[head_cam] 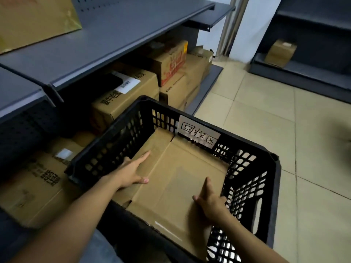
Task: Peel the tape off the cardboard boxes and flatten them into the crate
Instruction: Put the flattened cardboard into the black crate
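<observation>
Shelf boxes (121,99): far left, partly hidden under the shelf (114,44); print hard to read.
Left hand (133,171): released, fingers straight, pressing the cardboard (176,179) at its left flap.
Cardboard: brown, flattened, creased, lying inside the crate (274,196).
Right hand (210,202): released, fingers spread, pressing the right side.
Crate: black, slotted walls.
</observation>
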Tool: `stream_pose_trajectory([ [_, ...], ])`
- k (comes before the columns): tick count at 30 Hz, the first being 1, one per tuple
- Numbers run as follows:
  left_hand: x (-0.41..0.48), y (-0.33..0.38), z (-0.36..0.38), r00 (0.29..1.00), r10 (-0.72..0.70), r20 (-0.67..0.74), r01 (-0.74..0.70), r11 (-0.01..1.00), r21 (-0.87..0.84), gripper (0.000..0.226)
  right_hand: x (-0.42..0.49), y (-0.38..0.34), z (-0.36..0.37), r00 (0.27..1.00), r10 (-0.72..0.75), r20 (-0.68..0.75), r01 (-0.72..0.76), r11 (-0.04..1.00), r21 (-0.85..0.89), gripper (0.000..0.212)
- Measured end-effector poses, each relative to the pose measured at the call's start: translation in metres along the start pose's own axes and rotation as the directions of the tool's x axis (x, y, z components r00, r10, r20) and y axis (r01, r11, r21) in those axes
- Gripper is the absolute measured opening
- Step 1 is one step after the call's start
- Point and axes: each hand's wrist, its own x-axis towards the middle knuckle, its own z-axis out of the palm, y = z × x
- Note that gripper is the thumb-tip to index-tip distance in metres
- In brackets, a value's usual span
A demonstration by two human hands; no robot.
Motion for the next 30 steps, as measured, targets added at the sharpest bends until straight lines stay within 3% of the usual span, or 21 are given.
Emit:
stream_pose_trajectory([
  [5,0.024,0.007,0.001,0.993,-0.072,0.094,0.054,0.982,0.182,0.113,0.014,-0.006,0.014,0.998,0.067,0.022,-0.067,0.998,-0.001,0.084],
  [10,0.051,0.011,0.01,0.982,-0.095,0.161,0.04,0.947,0.32,0.12,0.03,-0.003,0.029,0.995,0.101,0.013,-0.099,0.989,-0.109,0.086],
  [13,0.069,0.007,0.019,0.974,-0.118,0.194,0.033,0.918,0.394,0.118,0.035,-0.001,0.035,0.993,0.117,-0.02,-0.119,0.976,-0.184,0.085],
  [17,0.085,0.004,0.032,0.955,-0.183,0.234,0.053,0.881,0.47,0.117,0.039,-0.006,0.035,0.988,0.138,-0.067,-0.154,0.895,-0.418,0.085],
  [19,0.088,0.008,0.038,0.96,-0.18,0.213,0.031,0.828,0.559,0.115,0.04,-0.007,0.038,0.989,0.055,-0.136,-0.122,0.819,-0.561,0.084],
  [21,0.089,0.014,0.042,0.977,-0.115,0.18,-0.025,0.777,0.629,0.117,0.044,-0.011,0.04,0.96,-0.187,-0.208,0.021,0.789,-0.615,0.085],
  [23,0.091,0.017,0.044,0.978,-0.027,0.206,-0.113,0.761,0.638,0.119,0.051,-0.013,0.045,0.953,-0.281,-0.117,0.152,0.773,-0.616,0.083],
  [26,0.095,0.018,0.05,0.958,0.007,0.287,-0.192,0.761,0.62,0.122,0.063,-0.01,0.052,0.983,-0.156,0.093,0.181,0.797,-0.576,0.082],
  [30,0.102,0.018,0.06,0.935,-0.076,0.346,-0.164,0.773,0.613,0.142,0.074,-0.002,0.058,0.982,-0.149,0.118,0.19,0.785,-0.589,0.096],
])
